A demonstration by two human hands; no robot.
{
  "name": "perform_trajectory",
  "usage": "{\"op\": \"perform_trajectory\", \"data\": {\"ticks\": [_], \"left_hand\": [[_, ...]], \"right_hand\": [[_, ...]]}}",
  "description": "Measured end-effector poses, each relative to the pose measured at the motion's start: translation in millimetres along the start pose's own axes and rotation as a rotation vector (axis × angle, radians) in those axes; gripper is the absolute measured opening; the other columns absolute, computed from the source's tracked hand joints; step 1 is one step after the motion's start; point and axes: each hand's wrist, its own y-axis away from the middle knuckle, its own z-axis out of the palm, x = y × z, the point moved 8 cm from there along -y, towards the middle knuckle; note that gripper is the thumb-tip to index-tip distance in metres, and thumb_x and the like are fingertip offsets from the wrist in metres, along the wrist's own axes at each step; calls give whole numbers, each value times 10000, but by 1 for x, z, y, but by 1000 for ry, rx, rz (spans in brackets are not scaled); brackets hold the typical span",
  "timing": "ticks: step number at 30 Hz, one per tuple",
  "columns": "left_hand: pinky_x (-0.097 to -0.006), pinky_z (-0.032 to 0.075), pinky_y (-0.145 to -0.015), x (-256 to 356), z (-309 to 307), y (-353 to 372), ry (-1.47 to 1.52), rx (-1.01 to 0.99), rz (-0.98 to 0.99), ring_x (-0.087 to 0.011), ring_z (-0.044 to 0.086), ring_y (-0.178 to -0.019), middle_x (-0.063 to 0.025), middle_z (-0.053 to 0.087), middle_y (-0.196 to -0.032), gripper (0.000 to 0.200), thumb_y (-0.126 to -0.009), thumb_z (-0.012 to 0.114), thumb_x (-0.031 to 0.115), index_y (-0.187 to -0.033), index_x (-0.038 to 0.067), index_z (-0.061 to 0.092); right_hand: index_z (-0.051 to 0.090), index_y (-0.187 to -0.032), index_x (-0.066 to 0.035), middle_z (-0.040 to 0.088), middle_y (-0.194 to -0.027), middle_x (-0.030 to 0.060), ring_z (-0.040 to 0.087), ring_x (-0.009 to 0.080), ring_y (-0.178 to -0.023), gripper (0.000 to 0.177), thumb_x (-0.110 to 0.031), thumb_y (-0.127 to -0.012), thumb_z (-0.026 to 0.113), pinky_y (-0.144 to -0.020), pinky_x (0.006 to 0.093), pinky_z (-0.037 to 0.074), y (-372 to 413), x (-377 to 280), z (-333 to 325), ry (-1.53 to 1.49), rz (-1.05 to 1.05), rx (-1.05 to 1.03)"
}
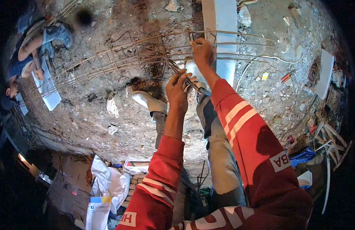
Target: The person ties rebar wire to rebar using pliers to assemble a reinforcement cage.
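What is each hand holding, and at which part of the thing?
The left hand holds a thin metal tool around the middle of its shaft. The right hand grips a horizontal bar of the rebar cage.

left hand [177, 90] closed round a thin metal tool [194, 86], held at the rebar cage [120, 57] | right hand [202, 51] clasps the rebar cage on an upper bar | white boot [148, 101] on dirt ground [89, 115] | another person [28, 50] crouched by the cage's left end
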Motion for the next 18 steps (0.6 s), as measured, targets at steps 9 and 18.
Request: {"op": "perform_trajectory", "data": {"ticks": [9, 18], "left_hand": [[-282, 564, -679, -4, 29, -17, 3, -28, 42, -177, 664, -821, -118, 657, -962, 250, -928, 550, 52, -1159, -42, 570], [-281, 564, -653, -9, 50, -21, -37, -82, 43, -181, 665, -784, -109, 660, -953, 253, -920, 563, 54, -1156, -32, 587]], "right_hand": [[633, -892, -43, 661, -885, 166, 627, 353, -865, 167, -162, -792, 694, -749, 448, 474, -1, 12, -35, -7, -58, 43], [602, -884, -40, 627, -926, 161, 597, 358, -862, 185, -104, -744, 705, -742, 454, 474, -9, 25, -43, 47, -44, 106]]}}
